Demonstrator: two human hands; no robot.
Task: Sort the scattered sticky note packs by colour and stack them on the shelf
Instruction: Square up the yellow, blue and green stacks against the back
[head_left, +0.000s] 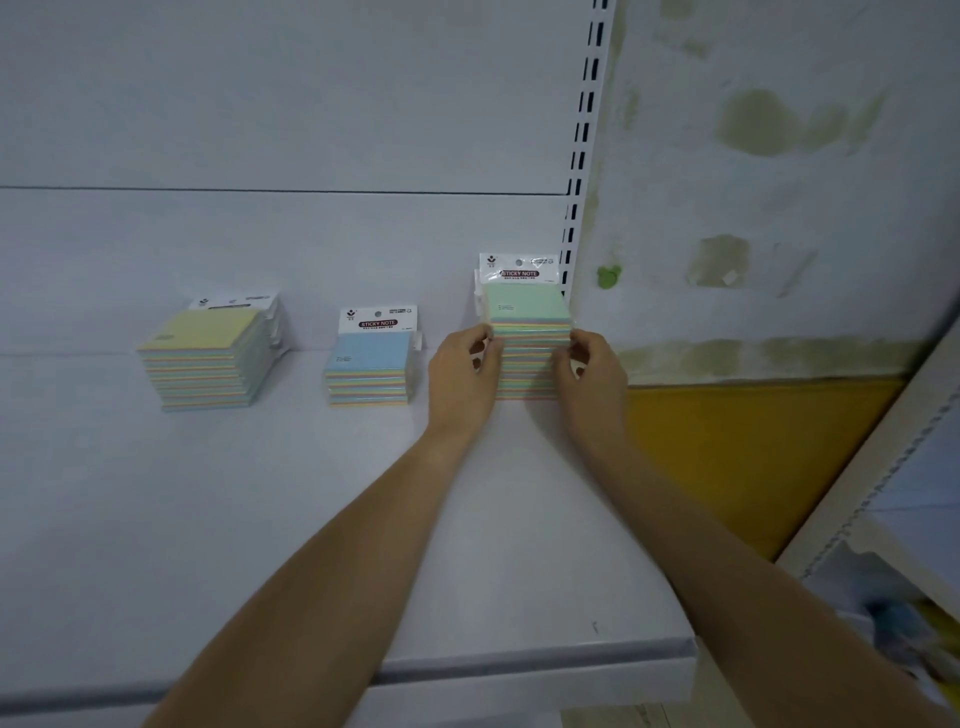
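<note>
— Pale shelf (260, 519), white back wall behind. On it, over to the right?
— Tall green-topped stack (524, 306) of sticky notes, standing straight up, close beside the slotted post (582, 156).
— And hugging it?
— On its left side, left grip (462, 374); on its right side, right grip (592, 374). Fingers curled, pressing in near the top. Sitting right in between, just as near to both.
— Next, maybe?
— Probably a soft squeeze to line it up, then letting go. Tall, so easy to tip.
— Further left?
— First blue-topped stack (369, 358), then yellow-topped stack (202, 343), well apart.
</note>
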